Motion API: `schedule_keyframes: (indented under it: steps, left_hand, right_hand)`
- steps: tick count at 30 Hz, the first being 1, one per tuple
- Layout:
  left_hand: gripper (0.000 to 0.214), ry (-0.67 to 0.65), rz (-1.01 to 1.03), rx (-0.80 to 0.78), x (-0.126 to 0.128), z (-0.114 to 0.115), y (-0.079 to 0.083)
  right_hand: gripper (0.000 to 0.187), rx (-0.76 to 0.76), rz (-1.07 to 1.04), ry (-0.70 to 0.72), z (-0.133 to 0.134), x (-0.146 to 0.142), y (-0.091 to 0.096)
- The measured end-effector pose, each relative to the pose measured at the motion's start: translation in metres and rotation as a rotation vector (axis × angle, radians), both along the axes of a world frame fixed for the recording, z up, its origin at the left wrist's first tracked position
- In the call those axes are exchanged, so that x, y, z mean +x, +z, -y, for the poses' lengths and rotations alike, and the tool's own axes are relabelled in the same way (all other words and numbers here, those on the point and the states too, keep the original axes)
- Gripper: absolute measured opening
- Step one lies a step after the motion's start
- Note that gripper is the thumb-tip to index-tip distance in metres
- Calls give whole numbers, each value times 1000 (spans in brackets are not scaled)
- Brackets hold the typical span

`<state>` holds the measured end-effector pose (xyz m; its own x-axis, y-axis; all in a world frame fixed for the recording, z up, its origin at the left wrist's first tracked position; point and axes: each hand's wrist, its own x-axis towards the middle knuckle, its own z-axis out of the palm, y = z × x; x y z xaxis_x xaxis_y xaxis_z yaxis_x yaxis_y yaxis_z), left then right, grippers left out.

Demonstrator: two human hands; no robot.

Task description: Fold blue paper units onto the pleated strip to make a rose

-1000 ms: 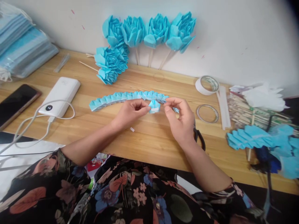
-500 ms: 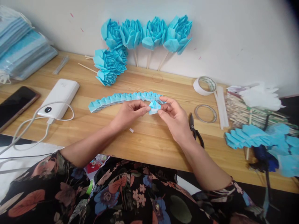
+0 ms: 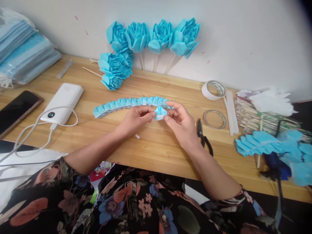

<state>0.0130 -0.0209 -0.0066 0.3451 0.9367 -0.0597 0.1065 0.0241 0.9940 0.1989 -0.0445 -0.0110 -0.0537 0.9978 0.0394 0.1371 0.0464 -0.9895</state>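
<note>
Between my two hands is a small folded blue petal point(image 3: 161, 112) with a pale lower band. My left hand point(image 3: 138, 117) pinches its left corner between thumb and finger. On the other side my right hand point(image 3: 179, 121) grips the right corner, its fingers curled. Just behind the hands a curved row of folded blue petals point(image 3: 122, 103) lies on the wooden table; its right end is partly hidden by my right hand. Black scissors point(image 3: 204, 138) lie right of my right wrist. A tiny white scrap point(image 3: 137, 136) rests below my left hand.
Blue flowers on sticks point(image 3: 161, 35) lean against the wall, others lie beside them. Tape rolls point(image 3: 207, 91), bundled sticks point(image 3: 253, 118) and a blue petal strip point(image 3: 258, 143) are at right. A white power bank point(image 3: 63, 103), phone point(image 3: 20, 110) and bagged masks point(image 3: 26, 48) are left.
The petal has tilted slightly between my fingers and its folds look a little different. Both hands keep their grip in nearly the same place. The view has shifted very slightly.
</note>
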Motion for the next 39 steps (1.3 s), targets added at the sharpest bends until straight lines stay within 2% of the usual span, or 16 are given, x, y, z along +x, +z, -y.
schedule_keyframes:
  steps: [6, 19, 25, 33, 39]
  left_hand:
    - [23, 16, 38, -53, -1, 1, -2]
    - [24, 9, 36, -45, 0, 0, -2]
    - [40, -30, 8, 5, -2, -1, -1]
    - [22, -11, 96, -56, 0, 0, 0]
    - [20, -30, 125, -103, 2, 2, 0]
  right_hand:
    - [37, 5, 17, 9, 1, 0, 0]
    - [36, 5, 16, 27, 1, 0, 2]
    - [36, 22, -27, -23, 0, 1, 0]
    - [37, 27, -8, -26, -1, 1, -1]
    - [37, 54, 49, -19, -1, 1, -3]
